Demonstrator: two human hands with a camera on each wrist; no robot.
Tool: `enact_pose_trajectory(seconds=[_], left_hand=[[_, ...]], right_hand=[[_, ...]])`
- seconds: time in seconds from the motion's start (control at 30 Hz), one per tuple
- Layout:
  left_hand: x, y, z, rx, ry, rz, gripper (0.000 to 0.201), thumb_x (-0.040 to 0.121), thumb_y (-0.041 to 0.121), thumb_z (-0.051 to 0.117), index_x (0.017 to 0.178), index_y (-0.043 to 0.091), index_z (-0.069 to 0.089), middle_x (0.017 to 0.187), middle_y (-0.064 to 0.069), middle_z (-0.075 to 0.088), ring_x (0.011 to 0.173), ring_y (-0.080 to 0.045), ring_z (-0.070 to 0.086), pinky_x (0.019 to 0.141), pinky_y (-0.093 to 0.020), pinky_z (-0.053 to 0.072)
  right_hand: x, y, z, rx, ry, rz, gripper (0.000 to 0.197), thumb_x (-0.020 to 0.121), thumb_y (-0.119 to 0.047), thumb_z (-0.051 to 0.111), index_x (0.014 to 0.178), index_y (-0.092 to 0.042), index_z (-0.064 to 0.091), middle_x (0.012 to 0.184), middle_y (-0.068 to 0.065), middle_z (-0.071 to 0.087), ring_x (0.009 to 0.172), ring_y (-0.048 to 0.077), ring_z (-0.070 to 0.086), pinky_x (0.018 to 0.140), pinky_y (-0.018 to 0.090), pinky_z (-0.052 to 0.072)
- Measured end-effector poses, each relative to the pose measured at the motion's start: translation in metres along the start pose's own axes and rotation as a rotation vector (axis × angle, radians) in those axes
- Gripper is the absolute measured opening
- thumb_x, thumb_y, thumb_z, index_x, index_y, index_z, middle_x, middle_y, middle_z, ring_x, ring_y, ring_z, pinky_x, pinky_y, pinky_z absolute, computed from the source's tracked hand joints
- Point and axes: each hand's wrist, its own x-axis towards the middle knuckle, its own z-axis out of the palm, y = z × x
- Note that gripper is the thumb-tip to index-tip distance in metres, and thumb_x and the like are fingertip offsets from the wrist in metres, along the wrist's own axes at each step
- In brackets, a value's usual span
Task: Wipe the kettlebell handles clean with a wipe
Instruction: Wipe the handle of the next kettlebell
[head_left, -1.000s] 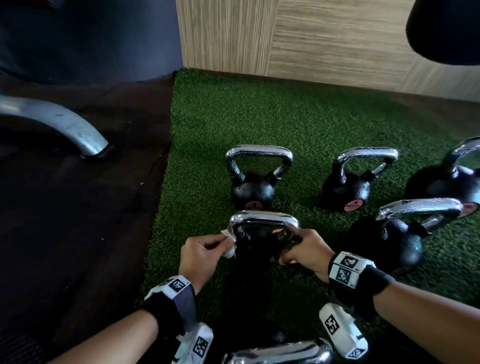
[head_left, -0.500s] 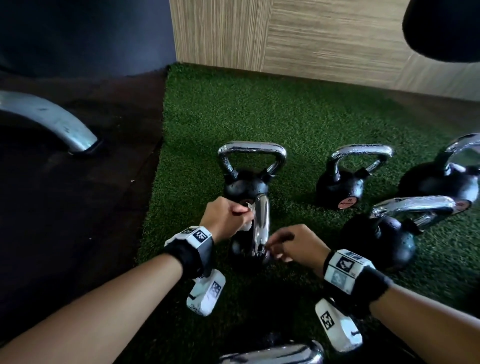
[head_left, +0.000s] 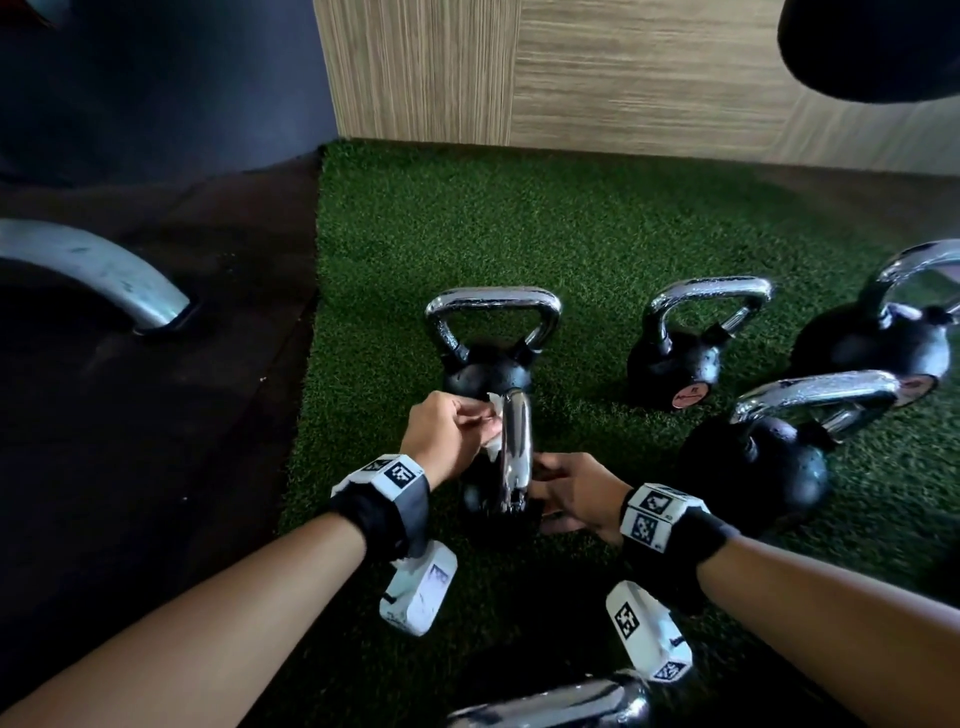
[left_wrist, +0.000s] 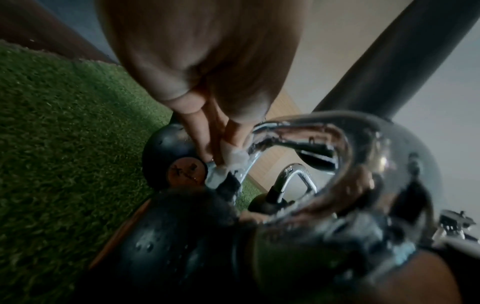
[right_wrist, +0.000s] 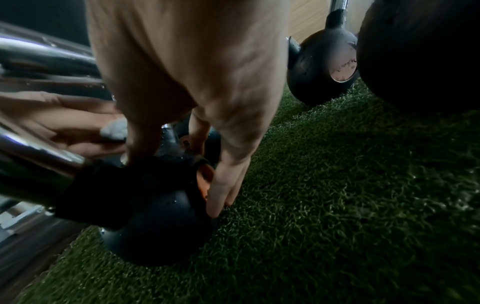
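- A white wipe (head_left: 494, 435) is pinched in the left hand (head_left: 445, 435) against the chrome handle (head_left: 515, 453).
- The kettlebell (head_left: 485, 500), standing on the green turf (head_left: 519, 228), is steadied by the spread fingers of the right hand (head_left: 576, 493).

You're in a gym: black kettlebells (head_left: 672, 364) with chrome handles stand on a patch of green artificial turf (head_left: 519, 234), dark rubber flooring (head_left: 156, 415) lies beside it, and a curved steel machine foot (head_left: 104, 275) rests there.
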Motion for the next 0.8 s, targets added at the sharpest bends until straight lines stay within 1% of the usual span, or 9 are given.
enact_pose_trajectory(seconds=[0.03, 0.1, 0.17, 0.3, 0.43, 0.57, 0.67, 0.73, 0.8], left_hand=[[0.002, 0.001, -0.002, -0.018, -0.021, 0.01, 0.021, 0.085, 0.022, 0.083, 0.105, 0.018, 0.081, 0.102, 0.0, 0.08, 0.095, -0.001, 0.07, 0.082, -0.006, 0.052], [0.004, 0.007, -0.006, -0.13, -0.059, 0.035, 0.024, 0.087, 0.016, 0.081, 0.111, 0.014, 0.079, 0.107, -0.004, 0.079, 0.099, -0.013, 0.074, 0.094, -0.03, 0.059], [0.0, 0.013, -0.011, -0.282, -0.081, 0.028, 0.023, 0.09, 0.009, 0.076, 0.112, 0.014, 0.078, 0.109, -0.004, 0.079, 0.099, -0.019, 0.075, 0.094, -0.04, 0.06], [-0.007, 0.012, -0.022, -0.265, -0.21, 0.115, 0.021, 0.087, 0.015, 0.08, 0.106, 0.024, 0.081, 0.1, 0.01, 0.08, 0.099, -0.007, 0.075, 0.088, -0.019, 0.057], [-0.005, 0.021, -0.029, -0.375, -0.223, 0.036, 0.021, 0.084, 0.011, 0.083, 0.105, 0.014, 0.081, 0.097, -0.004, 0.081, 0.093, -0.018, 0.076, 0.09, -0.033, 0.06], [-0.023, 0.023, -0.031, -0.469, -0.281, -0.06, 0.017, 0.079, 0.003, 0.084, 0.089, 0.017, 0.082, 0.085, -0.007, 0.08, 0.075, -0.013, 0.074, 0.075, -0.025, 0.063], [-0.041, 0.018, -0.033, -0.464, -0.391, -0.084, 0.016, 0.075, 0.005, 0.087, 0.088, 0.012, 0.082, 0.079, -0.002, 0.078, 0.077, -0.013, 0.071, 0.077, -0.028, 0.064], [-0.048, 0.018, -0.033, -0.448, -0.366, -0.042, 0.017, 0.076, 0.004, 0.087, 0.09, 0.011, 0.081, 0.077, 0.0, 0.077, 0.077, -0.012, 0.07, 0.079, -0.029, 0.063], [-0.053, 0.016, -0.032, -0.496, -0.301, -0.057, 0.016, 0.075, 0.004, 0.087, 0.087, 0.013, 0.081, 0.079, -0.003, 0.078, 0.075, -0.011, 0.072, 0.072, -0.025, 0.063]], right_hand=[[-0.001, -0.001, 0.0, 0.004, -0.004, -0.006, 0.028, 0.088, -0.019, 0.075, 0.116, -0.022, 0.07, 0.112, 0.011, 0.076, 0.1, 0.028, 0.073, 0.095, 0.049, 0.056], [-0.002, -0.001, -0.001, 0.013, -0.011, -0.03, 0.03, 0.087, -0.02, 0.076, 0.116, -0.021, 0.071, 0.116, 0.016, 0.073, 0.095, 0.027, 0.07, 0.087, 0.046, 0.058], [-0.004, 0.0, -0.001, 0.013, -0.007, -0.049, 0.034, 0.085, -0.022, 0.078, 0.118, -0.021, 0.071, 0.118, 0.02, 0.071, 0.093, 0.028, 0.067, 0.091, 0.051, 0.057], [-0.006, 0.001, -0.002, 0.02, -0.02, -0.055, 0.038, 0.084, -0.022, 0.079, 0.121, -0.02, 0.07, 0.119, 0.021, 0.07, 0.093, 0.028, 0.067, 0.1, 0.06, 0.05], [-0.006, -0.001, 0.0, 0.009, -0.021, -0.067, 0.034, 0.086, -0.025, 0.078, 0.118, -0.019, 0.071, 0.106, 0.012, 0.075, 0.088, 0.023, 0.069, 0.096, 0.051, 0.054], [-0.007, 0.002, 0.0, 0.04, -0.021, -0.07, 0.032, 0.085, -0.023, 0.078, 0.116, -0.02, 0.073, 0.102, 0.007, 0.076, 0.085, 0.021, 0.071, 0.092, 0.046, 0.057], [-0.008, 0.005, -0.004, 0.055, -0.027, -0.07, 0.03, 0.087, -0.02, 0.077, 0.117, -0.019, 0.072, 0.101, 0.011, 0.075, 0.088, 0.024, 0.068, 0.088, 0.041, 0.058], [-0.01, 0.003, -0.001, 0.049, -0.009, -0.068, 0.03, 0.087, -0.021, 0.077, 0.117, -0.019, 0.073, 0.099, 0.01, 0.072, 0.088, 0.026, 0.064, 0.086, 0.043, 0.054], [-0.01, 0.002, 0.003, 0.057, 0.017, -0.068, 0.033, 0.087, -0.02, 0.076, 0.12, -0.016, 0.071, 0.098, 0.011, 0.068, 0.084, 0.027, 0.06, 0.077, 0.041, 0.051]])
